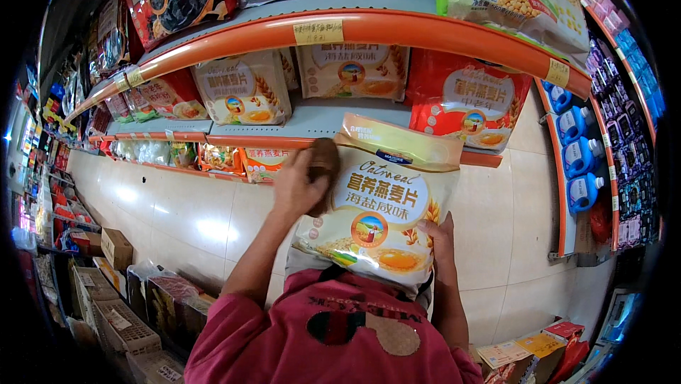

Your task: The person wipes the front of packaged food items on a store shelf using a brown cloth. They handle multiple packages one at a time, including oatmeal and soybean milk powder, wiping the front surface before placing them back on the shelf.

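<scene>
A cream bag of oatmeal (383,207) is held upright in front of my chest, with a clear printed front and a pale sealed top. My right hand (440,238) grips its lower right edge, thumb on the front and the other fingers behind. At the bag's upper left side, my left hand (301,185) is closed around a dark brown, rounded, cloth-like pad (323,171). This pad lies against the bag's left edge. Just beyond, a similar cream oatmeal bag (241,90) and a red oatmeal bag (472,100) stand on the grey shelf (305,118).
An orange-edged upper shelf (355,21) with more food bags curves across the front. Blue bottles (583,157) fill a rack at the right. Cardboard boxes (117,248) and a plastic crate (126,324) stand on the left; more cartons (507,355) sit at lower right.
</scene>
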`<state>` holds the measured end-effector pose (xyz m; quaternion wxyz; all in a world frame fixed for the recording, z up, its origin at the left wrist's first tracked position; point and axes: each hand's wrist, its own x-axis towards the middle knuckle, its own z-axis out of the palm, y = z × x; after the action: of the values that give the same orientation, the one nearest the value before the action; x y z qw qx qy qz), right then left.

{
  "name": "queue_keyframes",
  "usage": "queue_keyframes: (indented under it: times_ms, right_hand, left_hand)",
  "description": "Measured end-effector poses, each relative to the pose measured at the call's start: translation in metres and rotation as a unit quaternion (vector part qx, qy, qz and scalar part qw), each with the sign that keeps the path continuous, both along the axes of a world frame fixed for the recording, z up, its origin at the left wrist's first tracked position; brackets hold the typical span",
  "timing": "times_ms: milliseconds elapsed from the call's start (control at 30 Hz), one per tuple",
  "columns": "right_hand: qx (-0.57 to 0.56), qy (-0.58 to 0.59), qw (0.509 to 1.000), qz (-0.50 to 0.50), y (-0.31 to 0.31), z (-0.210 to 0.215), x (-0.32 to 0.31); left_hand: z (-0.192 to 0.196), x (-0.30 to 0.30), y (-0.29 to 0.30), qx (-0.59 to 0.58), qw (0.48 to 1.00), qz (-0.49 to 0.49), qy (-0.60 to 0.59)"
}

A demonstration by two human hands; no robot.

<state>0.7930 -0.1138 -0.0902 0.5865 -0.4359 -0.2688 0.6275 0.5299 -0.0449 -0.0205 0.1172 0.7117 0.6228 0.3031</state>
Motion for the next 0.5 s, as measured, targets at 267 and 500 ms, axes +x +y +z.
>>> queue_keyframes:
  times_ms: [267, 500]
  right_hand:
    - [0.036, -0.046, 0.998, 0.006, 0.006, -0.003, -0.004]
    - [-0.005, -0.004, 0.999, 0.037, 0.004, -0.005, 0.003]
  left_hand:
    - [-0.001, 0.119, -0.022, 0.064, 0.940, -0.322, 0.096]
    - [-0.018, 0.060, 0.016, -0.072, 0.992, -0.092, 0.043]
